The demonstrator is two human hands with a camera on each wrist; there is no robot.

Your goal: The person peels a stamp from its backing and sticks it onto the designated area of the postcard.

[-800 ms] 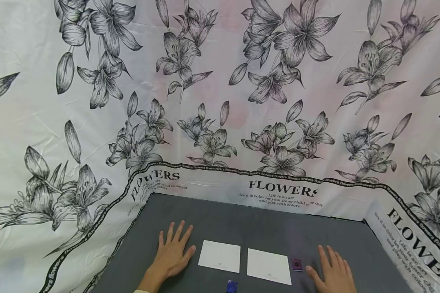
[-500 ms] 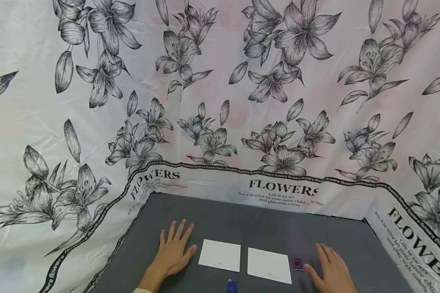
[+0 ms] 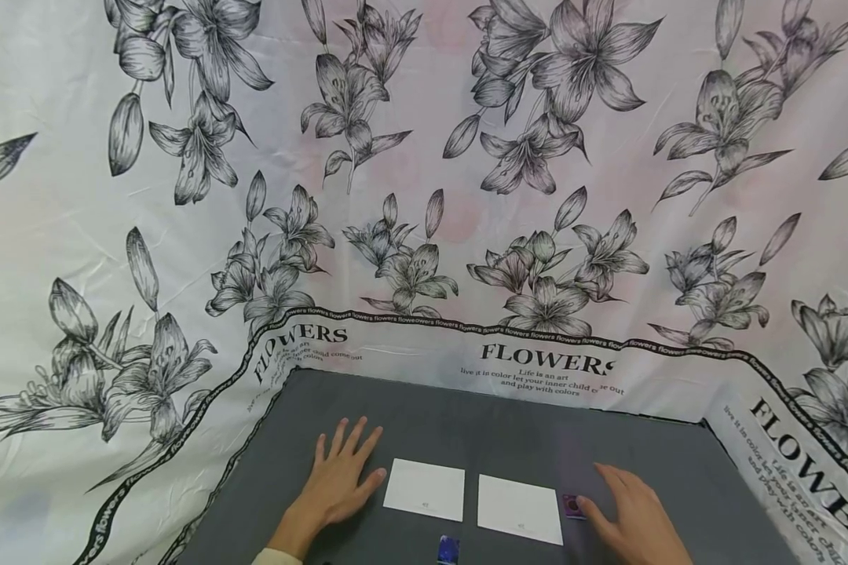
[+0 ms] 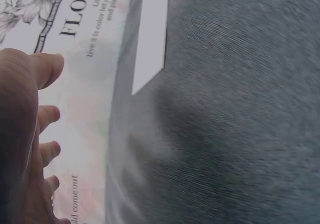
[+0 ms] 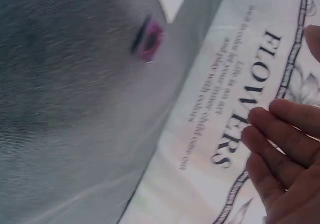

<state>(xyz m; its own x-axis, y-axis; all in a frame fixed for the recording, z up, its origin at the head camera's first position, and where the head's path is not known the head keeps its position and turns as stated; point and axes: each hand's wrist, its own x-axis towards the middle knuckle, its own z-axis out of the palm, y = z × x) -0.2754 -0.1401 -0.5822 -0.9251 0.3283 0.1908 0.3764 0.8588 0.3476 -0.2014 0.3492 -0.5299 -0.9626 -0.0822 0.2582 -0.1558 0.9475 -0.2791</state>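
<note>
In the head view my left hand (image 3: 339, 482) is spread over the grey table, just left of a white card (image 3: 424, 490). Its fingers are straight and it holds nothing. My right hand (image 3: 636, 510) is at the right, its fingers together and loosely bent, with nothing in it. The thumb overlaps the edge of a small purple square packet (image 3: 573, 507) in the head view. In the right wrist view that packet (image 5: 151, 40) lies apart from the fingers (image 5: 280, 129). A second white card (image 3: 519, 510) lies between the first card and the packet.
A small dark blue packet (image 3: 448, 550) lies near the bottom edge of the head view, below the gap between the cards. A white flower-printed sheet (image 3: 424, 353) rises behind and beside the grey table top (image 3: 495, 424).
My right hand has shifted left to the purple packet, its spread fingers drawing together. The left hand has moved slightly up and right.
</note>
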